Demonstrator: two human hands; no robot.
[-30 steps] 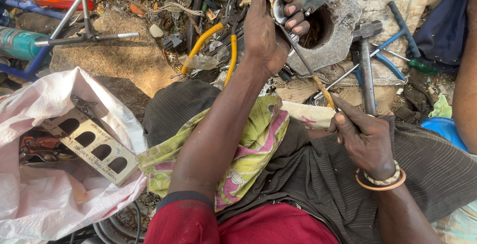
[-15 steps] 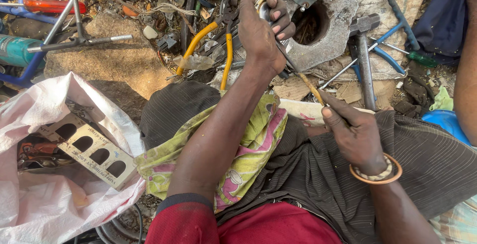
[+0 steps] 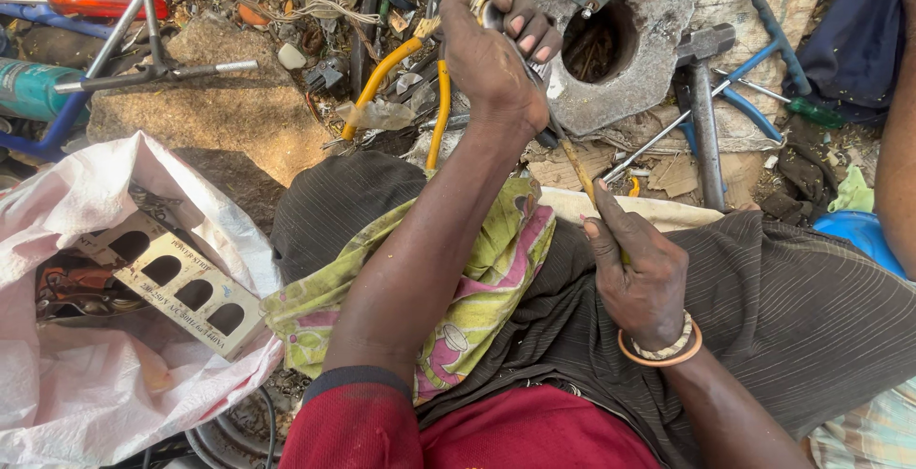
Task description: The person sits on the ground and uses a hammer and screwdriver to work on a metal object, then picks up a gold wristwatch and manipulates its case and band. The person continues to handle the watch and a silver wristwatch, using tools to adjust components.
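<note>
Two hands in view, both busy. Left hand was raised and clenched around a small metal part; what kind of part, couldn't tell. Right hand sat lower over the lap, fingers closed on the handle of one screwdriver, whose shaft ran up toward the left fist. Two bangles on the right wrist.

Counts nearby: one hammer, one round metal plate with a hole in its middle, one pair of yellow-handled pliers, one blue-handled tool, one green-and-pink cloth draped over the left thigh. At left, one white sack held one punched plate with four slots, plus rusty scrap.

No table: the person sat on bare ground, dirt and flat stone, littered with wire, metal bits and cardboard scraps. Blue frame tubing and a teal canister at far left. Another person's arm showed at the right edge. Outdoor daylight, hard shadows.
</note>
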